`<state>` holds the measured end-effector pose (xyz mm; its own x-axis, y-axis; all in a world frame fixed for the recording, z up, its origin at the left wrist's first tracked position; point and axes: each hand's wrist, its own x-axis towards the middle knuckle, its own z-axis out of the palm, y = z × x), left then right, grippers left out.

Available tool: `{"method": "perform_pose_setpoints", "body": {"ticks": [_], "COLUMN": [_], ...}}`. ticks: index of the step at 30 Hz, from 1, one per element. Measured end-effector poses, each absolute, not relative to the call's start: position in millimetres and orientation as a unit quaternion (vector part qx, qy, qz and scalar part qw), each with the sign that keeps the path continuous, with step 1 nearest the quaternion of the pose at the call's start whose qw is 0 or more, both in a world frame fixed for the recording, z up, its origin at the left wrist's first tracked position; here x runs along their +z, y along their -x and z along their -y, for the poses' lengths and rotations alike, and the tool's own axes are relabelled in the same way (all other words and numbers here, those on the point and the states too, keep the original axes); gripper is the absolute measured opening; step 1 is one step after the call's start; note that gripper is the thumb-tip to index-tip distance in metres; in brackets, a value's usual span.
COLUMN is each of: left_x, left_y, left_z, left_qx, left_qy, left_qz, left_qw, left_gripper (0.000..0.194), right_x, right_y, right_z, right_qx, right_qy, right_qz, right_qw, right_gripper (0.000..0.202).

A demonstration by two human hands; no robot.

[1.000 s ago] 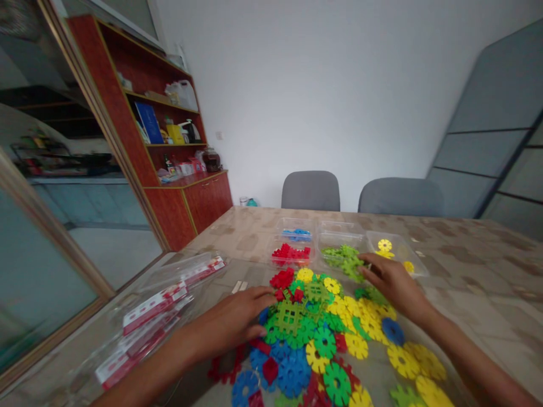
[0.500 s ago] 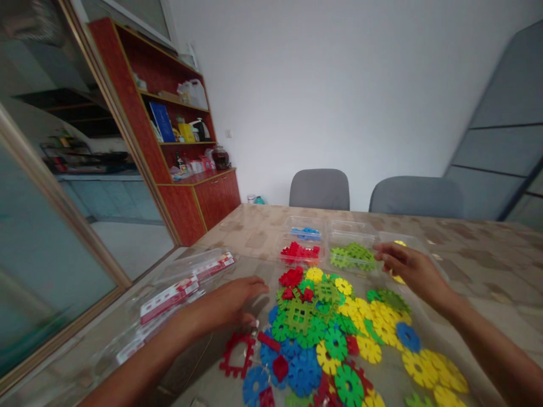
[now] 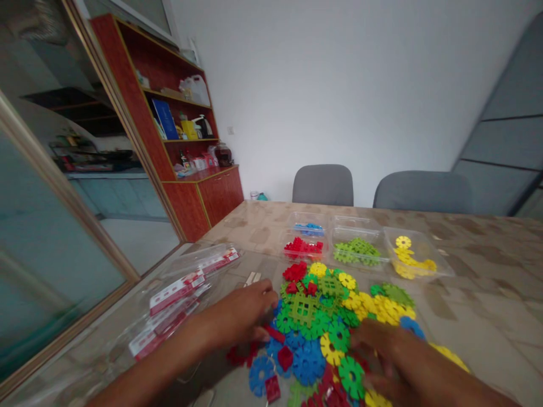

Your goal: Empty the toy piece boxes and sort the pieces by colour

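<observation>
A pile of plastic pieces lies on the table, with blue discs, green discs, yellow discs, green square grids and red pieces. At the pile's left edge is my left hand, fingers curled beside a red bar; whether they hold anything is hidden. My right hand, blurred, hovers low over the right side of the pile, its fingers bent and partly apart; any piece in it cannot be made out.
Clear boxes behind the pile hold red pieces, green grids, yellow discs and blue pieces. Plastic packaging with red-and-white cards lies at left. Two grey chairs stand beyond the table.
My right hand has come from beside the green and yellow boxes down to the pile's near right side. My left hand has moved slightly right, its fingers more curled. The view has shifted slightly.
</observation>
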<state>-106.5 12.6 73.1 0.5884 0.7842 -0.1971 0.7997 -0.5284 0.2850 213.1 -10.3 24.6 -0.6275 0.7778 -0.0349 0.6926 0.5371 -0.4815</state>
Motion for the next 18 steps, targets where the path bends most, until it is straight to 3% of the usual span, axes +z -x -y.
{"method": "perform_pose_setpoints", "body": {"ticks": [3,6,11,18], "left_x": [70,61,48,46], "left_y": [91,76,65,62], "left_z": [-3,6,10,11], "left_qx": [0.024,0.024,0.015,0.009], "left_qy": [-0.903,-0.922,-0.922,-0.916], "left_qz": [-0.39,-0.334,-0.348,-0.364], "left_qw": [0.178,0.194,0.171,0.168], "left_gripper": [0.027,0.028,0.044,0.037], "right_x": [28,21,9,2], "right_y": [-201,-200,-208,-186], "right_z": [15,5,-1,36], "right_qx": [0.207,0.177,0.16,0.23], "right_qy": [0.425,0.45,0.435,0.372], "right_qz": [0.879,0.874,0.883,0.892], "right_qw": [0.057,0.043,0.072,0.113], "right_gripper": [0.028,0.022,0.008,0.016]}}
